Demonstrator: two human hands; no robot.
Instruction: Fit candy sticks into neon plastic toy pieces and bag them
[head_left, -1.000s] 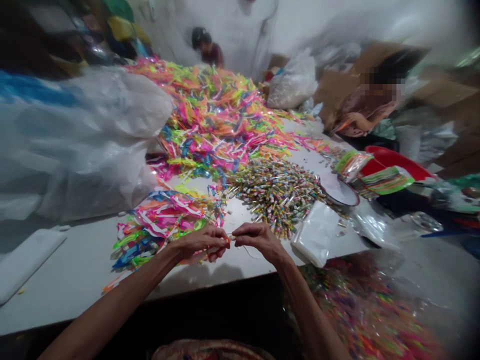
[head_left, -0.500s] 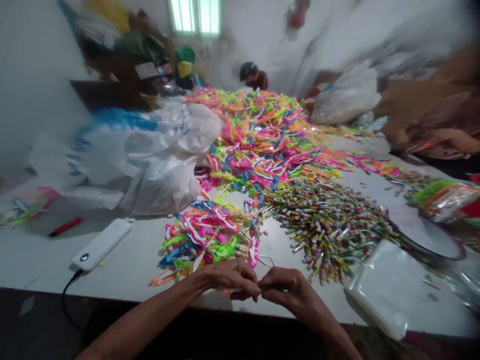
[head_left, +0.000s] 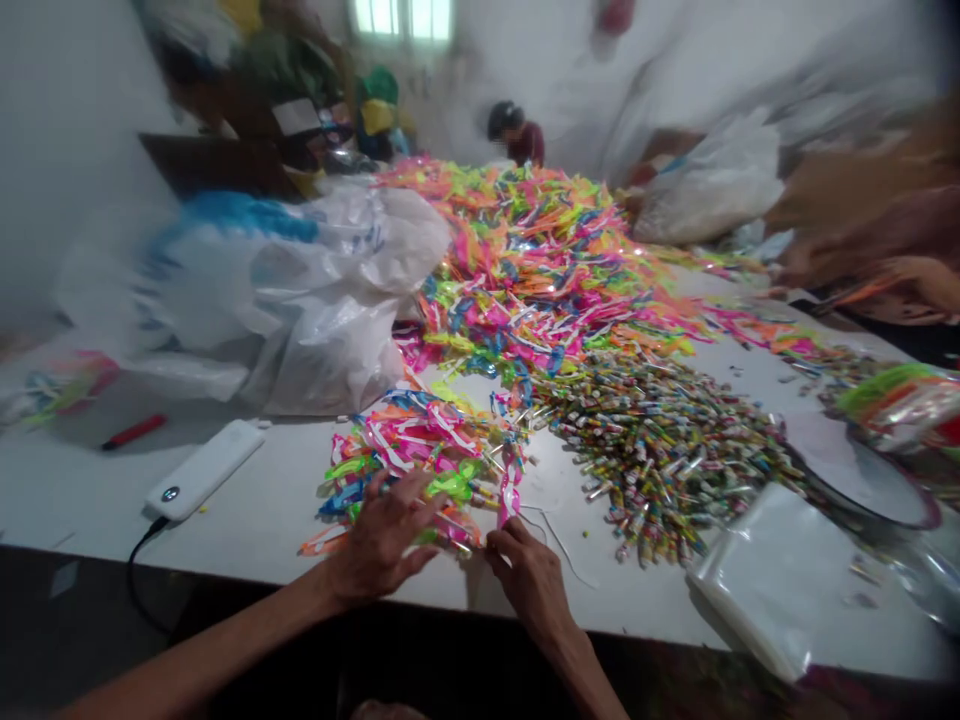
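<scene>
Parted since the earlier frame, the left hand point(head_left: 386, 538) and the right hand point(head_left: 531, 578) no longer meet at their fingers; the left has moved out to the small pile of coloured strips point(head_left: 409, 440), its fingers spread and open, with no held piece visible, and whether it touches the pile cannot be told; the right has its thumb and fingers drawn together at the near end of a pink strip point(head_left: 510, 492), though a grip on it cannot be confirmed; this strip lies on the desk point(head_left: 292, 490), at the right edge of the small pile, while a thin white string point(head_left: 559, 544) lies just beside the right hand; as a judgement, the change marks a break in two-handed handling, each hand now attending to the strips separately; the heap of short tubes point(head_left: 660, 450) lies farther right.
</scene>
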